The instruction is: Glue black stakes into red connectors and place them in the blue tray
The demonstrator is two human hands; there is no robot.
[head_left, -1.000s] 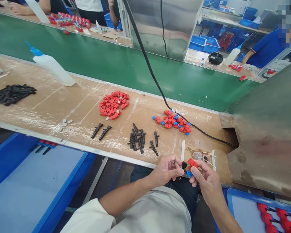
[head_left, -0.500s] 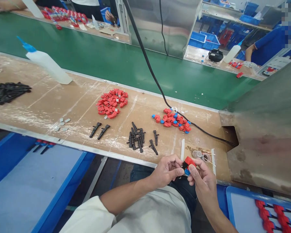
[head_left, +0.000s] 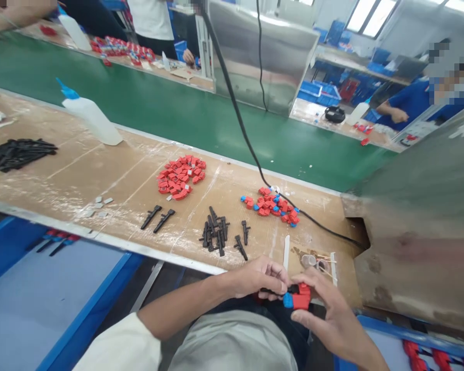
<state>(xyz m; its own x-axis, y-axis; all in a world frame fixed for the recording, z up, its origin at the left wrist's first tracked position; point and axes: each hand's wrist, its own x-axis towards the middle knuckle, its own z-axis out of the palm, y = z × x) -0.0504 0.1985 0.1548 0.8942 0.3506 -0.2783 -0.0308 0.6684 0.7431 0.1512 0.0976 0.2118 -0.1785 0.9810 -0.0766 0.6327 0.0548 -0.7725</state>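
Observation:
Over the bench's front edge I have a small red and blue plastic piece [head_left: 302, 298] with a black part in it. My left hand [head_left: 265, 278] pinches the black part, most of it hidden by the fingers. My right hand [head_left: 328, 304] curves around the red end, index finger at its top and thumb by its lower edge. Just beyond lie loose black rod-shaped parts [head_left: 216, 232] with side pegs. Farther back are a pile of red and blue pieces [head_left: 274, 205] and a pile of red pieces [head_left: 181, 178].
A black cable [head_left: 239, 108] hangs down across the bench [head_left: 127, 170]. Small cups [head_left: 309, 261] with sticks stand near my right hand. A white bottle [head_left: 95, 121] leans at the left, near more black parts [head_left: 19, 153]. Blue-rimmed trays [head_left: 88, 304] flank me. Other people work beyond the green belt [head_left: 158, 103].
The piece has turned, so its blue end now points left and the black part shows along the top. My right thumb and fingers have spread wider. The camera view has shifted.

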